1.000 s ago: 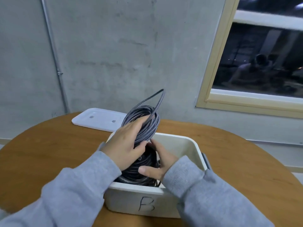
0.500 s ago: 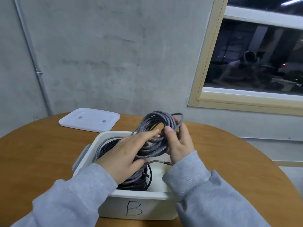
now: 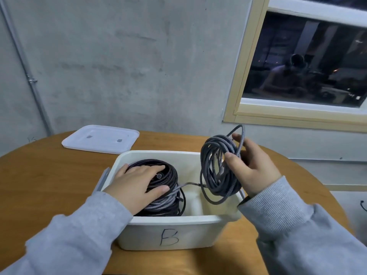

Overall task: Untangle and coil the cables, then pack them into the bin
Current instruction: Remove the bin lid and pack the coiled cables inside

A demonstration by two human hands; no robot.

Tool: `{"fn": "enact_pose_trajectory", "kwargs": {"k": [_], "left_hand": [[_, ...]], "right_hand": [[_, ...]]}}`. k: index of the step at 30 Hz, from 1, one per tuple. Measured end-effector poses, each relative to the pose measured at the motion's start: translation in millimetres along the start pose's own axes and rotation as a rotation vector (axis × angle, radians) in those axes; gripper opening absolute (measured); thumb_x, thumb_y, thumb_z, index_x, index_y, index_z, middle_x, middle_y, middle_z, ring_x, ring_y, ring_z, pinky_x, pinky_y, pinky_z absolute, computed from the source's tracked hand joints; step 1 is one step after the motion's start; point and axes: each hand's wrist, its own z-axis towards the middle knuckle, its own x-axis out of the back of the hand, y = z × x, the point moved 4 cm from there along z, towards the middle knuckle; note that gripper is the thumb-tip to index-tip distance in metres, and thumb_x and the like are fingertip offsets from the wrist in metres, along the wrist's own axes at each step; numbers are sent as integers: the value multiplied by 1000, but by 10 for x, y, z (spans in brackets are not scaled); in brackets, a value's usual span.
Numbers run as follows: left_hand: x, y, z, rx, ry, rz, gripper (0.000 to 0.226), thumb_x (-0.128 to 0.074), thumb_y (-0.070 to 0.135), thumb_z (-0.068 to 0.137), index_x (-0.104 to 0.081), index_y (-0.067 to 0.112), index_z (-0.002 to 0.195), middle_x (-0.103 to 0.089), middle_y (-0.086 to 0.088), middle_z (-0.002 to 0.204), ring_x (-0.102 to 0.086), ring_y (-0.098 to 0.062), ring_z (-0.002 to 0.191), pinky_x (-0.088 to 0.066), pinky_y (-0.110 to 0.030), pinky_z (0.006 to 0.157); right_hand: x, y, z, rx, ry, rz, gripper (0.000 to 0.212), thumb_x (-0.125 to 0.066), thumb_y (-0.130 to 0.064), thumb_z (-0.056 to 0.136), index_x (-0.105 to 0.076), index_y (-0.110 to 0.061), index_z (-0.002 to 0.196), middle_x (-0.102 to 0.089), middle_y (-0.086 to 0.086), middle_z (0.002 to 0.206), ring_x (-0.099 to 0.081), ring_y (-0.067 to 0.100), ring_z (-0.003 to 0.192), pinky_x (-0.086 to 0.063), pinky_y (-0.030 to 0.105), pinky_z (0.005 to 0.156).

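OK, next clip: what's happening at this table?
A person in grey sleeves is packing coiled cables into a white bin marked "B" on a round wooden table. The left hand rests flat on a dark coil already in the bin's left side. The right hand holds a grey braided coil upright over the bin's right side, not yet laid down. A strand runs between the two coils. The bin's lid lies on the table behind.
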Motion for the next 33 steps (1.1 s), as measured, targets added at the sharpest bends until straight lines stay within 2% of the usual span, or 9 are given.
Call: {"fn": "enact_pose_trajectory", "kwargs": {"k": [4, 12, 16, 19, 21, 25, 28, 30, 33], "left_hand": [[-5, 71, 93, 40, 17, 8, 59, -31, 62, 94, -19, 42, 148, -31, 16, 152, -22, -10, 143, -1, -38, 119], [-26, 48, 121, 46, 28, -24, 57, -31, 61, 94, -19, 42, 147, -29, 17, 153, -22, -10, 142, -3, -39, 119], [-21, 65, 127, 23, 30, -42, 58, -31, 61, 94, -18, 42, 147, -30, 17, 152, -22, -10, 143, -1, -38, 119], [-28, 64, 141, 7, 24, -49, 58, -32, 61, 94, -19, 42, 147, -30, 17, 152, -23, -10, 142, -3, -38, 119], [-30, 70, 152, 7, 23, -35, 59, -31, 62, 93, -18, 42, 147, -29, 17, 152, -23, -10, 142, -4, -39, 119], [-29, 65, 152, 7, 19, -35, 60, -30, 62, 93, -16, 43, 148, -28, 17, 153, -22, -10, 142, -2, -38, 120], [-25, 65, 146, -2, 19, -36, 60, -30, 62, 93, -15, 42, 148, -27, 17, 154, -21, -10, 143, -1, -38, 120], [-29, 64, 150, -5, 19, -35, 61, -30, 62, 93, -14, 42, 148, -27, 16, 154, -20, -10, 143, -1, -38, 120], [-35, 59, 162, -6, 23, -31, 61, -30, 63, 92, -15, 43, 148, -28, 16, 153, -22, -8, 142, -1, -37, 120]], "right_hand": [[-186, 38, 9, -18, -108, -52, 34, -59, -21, 90, -42, -34, 115, -62, -17, 92, -63, 4, 86, -52, 26, 82], [-160, 290, 105, -185, -280, -519, 32, -51, -27, 94, -51, -17, 124, -66, 2, 104, -61, 21, 94, -49, 30, 83], [-192, 222, 118, -210, -347, -618, 15, -48, -28, 94, -50, -21, 107, -64, 2, 92, -61, 21, 84, -48, 28, 74], [-392, 313, 137, -292, -425, -709, 25, -48, -30, 94, -55, -16, 112, -66, 7, 97, -62, 27, 93, -47, 34, 90], [-570, 481, 137, -403, -531, -819, 33, -49, -31, 95, -56, -9, 119, -62, 7, 97, -60, 27, 96, -43, 30, 88], [-620, 507, 163, -589, -506, -764, 74, -63, -31, 89, -20, -7, 144, -56, 12, 122, -53, 27, 111, -42, 35, 97], [-447, 288, 295, -386, -318, -652, 100, -69, -30, 85, 6, -13, 150, -50, 9, 137, -54, 25, 118, -42, 35, 100], [-444, 268, 337, -302, -320, -675, 88, -64, -30, 89, -3, -16, 150, -45, 8, 142, -51, 25, 121, -41, 37, 101], [-583, 447, 312, -326, -548, -912, 54, -53, -35, 95, -34, -13, 141, -47, 8, 139, -49, 24, 122, -36, 43, 107]]}}
